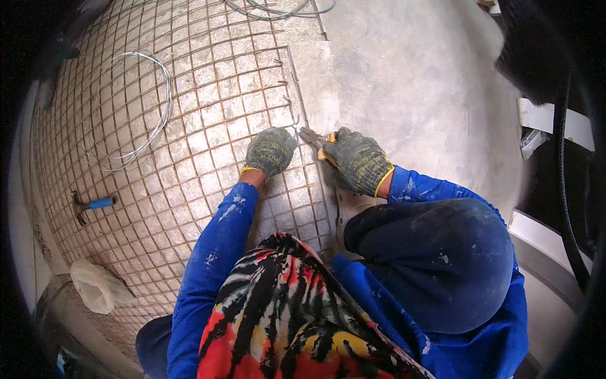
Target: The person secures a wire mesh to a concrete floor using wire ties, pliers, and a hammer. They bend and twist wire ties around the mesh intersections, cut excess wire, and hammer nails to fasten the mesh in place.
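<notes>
Rusty steel mesh (189,145): a grid of thin brown bars in small squares, lying flat on the grey concrete floor (410,82); its right edge runs beneath both gloved hands.
Pliers (314,138): dark metal jaws with an orange grip, at the mesh's right edge, the nose pointing toward the left hand.
Right hand (356,161): grey-green knit glove, fingers wrapped tight around the pliers' handles.
Left hand (270,150): same glove, fingers curled together, pressing on the mesh just beside the pliers' nose; whether it pinches a wire, I cannot tell.
Wire coil (154,104): loose silvery loops, toward the mesh's far left.
Hammer (91,204): blue handle, near the mesh's left edge.
</notes>
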Available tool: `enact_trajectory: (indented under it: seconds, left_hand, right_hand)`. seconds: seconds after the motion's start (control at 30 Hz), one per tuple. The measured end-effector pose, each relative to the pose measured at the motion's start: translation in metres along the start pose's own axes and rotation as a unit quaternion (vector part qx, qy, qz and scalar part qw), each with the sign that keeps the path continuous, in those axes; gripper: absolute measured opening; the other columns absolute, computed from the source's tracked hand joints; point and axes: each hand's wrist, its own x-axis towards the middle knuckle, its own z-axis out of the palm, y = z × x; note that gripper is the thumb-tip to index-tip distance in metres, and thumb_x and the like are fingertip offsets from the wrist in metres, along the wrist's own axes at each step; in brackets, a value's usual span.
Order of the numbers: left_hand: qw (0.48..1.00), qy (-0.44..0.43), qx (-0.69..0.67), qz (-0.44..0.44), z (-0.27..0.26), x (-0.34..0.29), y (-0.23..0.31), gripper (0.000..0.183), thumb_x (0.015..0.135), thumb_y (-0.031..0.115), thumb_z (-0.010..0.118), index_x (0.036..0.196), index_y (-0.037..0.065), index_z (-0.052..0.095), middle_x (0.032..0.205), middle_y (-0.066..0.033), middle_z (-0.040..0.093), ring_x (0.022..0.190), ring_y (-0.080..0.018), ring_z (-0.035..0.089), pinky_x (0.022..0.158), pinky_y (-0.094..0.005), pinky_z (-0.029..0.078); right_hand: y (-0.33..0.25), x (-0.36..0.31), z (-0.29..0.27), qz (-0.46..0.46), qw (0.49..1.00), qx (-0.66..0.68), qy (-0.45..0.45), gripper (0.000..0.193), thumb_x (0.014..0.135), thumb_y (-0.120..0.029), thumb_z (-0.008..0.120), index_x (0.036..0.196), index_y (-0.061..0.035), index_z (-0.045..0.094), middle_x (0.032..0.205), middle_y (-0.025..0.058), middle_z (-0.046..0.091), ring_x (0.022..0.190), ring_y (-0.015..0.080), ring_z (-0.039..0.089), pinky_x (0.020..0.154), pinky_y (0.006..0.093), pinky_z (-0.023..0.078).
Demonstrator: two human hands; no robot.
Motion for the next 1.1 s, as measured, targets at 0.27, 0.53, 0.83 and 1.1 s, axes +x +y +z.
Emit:
enact_trajectory:
  seconds: [0.27,0.53,0.83,1.1]
  left_hand:
    - [1.0,-0.004,0.014,0.005,0.001,0.001,0.005,0.031,0.101,0.028,0.05,0.103,0.007,0.073,0.109,-0.0178,0.072,0.102,-0.0379,0.068,0.089,-0.0518,0.055]
    - [1.0,-0.01,0.012,0.021,-0.003,0.006,0.002,0.034,0.095,0.027,0.052,0.105,0.007,0.078,0.113,-0.0188,0.074,0.106,-0.0393,0.071,0.093,-0.0518,0.056]
    - [1.0,-0.008,0.016,0.006,-0.002,0.004,0.006,0.027,0.094,0.015,0.055,0.109,0.012,0.076,0.11,-0.0152,0.074,0.104,-0.0356,0.071,0.089,-0.0496,0.057]
    - [0.999,0.019,-0.034,-0.031,-0.01,-0.001,0.012,0.024,0.093,0.018,0.058,0.104,0.011,0.078,0.106,-0.0171,0.075,0.1,-0.0373,0.072,0.085,-0.0512,0.058]
  right_hand:
    - [-0.02,-0.007,-0.01,0.015,0.998,-0.023,-0.06,0.047,0.081,-0.037,0.077,0.123,-0.0151,0.068,0.113,0.0217,0.061,0.098,0.0411,0.066,0.083,0.0513,0.055]
    - [-0.032,-0.019,-0.095,-0.07,0.982,-0.137,-0.113,0.042,0.071,-0.029,0.085,0.11,-0.0169,0.076,0.11,0.0153,0.066,0.1,0.0352,0.068,0.081,0.0469,0.057]
    - [-0.066,0.019,-0.017,0.073,0.987,-0.082,-0.114,0.053,0.068,-0.032,0.088,0.116,-0.0169,0.073,0.12,0.0161,0.063,0.109,0.0362,0.064,0.09,0.0463,0.056]
    - [-0.062,0.02,-0.002,0.179,0.971,-0.041,-0.154,0.051,0.072,-0.033,0.085,0.12,-0.0183,0.074,0.124,0.0182,0.062,0.111,0.0368,0.065,0.092,0.0461,0.056]
